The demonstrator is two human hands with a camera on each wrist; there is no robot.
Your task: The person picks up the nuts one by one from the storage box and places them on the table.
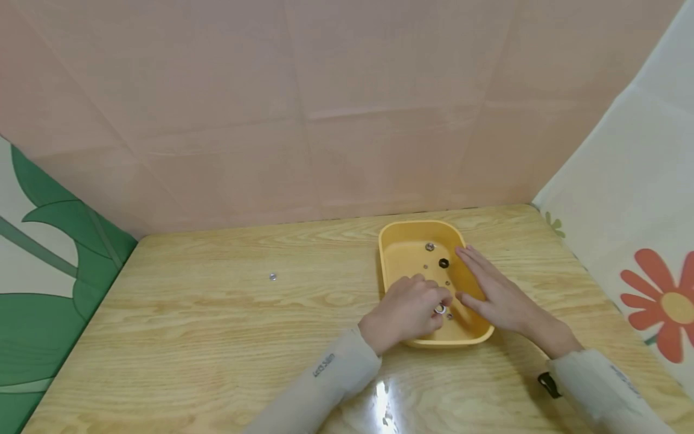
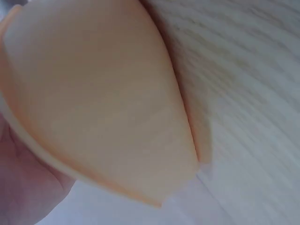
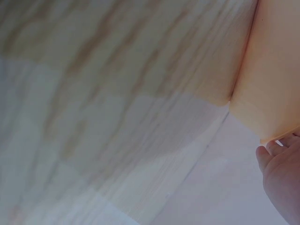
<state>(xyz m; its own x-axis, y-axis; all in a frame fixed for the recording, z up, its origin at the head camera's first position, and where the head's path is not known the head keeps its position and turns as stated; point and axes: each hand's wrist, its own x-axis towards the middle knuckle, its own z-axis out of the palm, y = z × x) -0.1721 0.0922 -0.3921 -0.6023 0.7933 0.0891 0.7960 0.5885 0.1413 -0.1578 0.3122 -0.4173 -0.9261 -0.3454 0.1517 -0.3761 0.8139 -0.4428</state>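
Observation:
A yellow plastic bin [image 1: 420,224] stands on the wooden table, right of centre. My left hand [image 1: 406,310] reaches over its near left edge, fingers curled, and pinches a silver ring-shaped nut [image 1: 440,308] between thumb and fingertip. My right hand [image 1: 501,301] lies along the right rim, its fingers straight and thumb spread inward. On the bin floor are a black nut [image 1: 444,263], a silver nut [image 1: 430,246] and several tiny metal pieces. Both wrist views show mainly the bin's outer wall [image 2: 103,103], with part of each hand at its rim; the left fingertips are hidden there.
A small silver nut [image 1: 273,276] lies alone on the table [image 1: 217,337], left of the bin. A pink backdrop [image 1: 303,108] rises behind the table, and printed cloth [image 1: 612,199] hangs at the right. Near the right sleeve is a black strap [image 1: 549,384].

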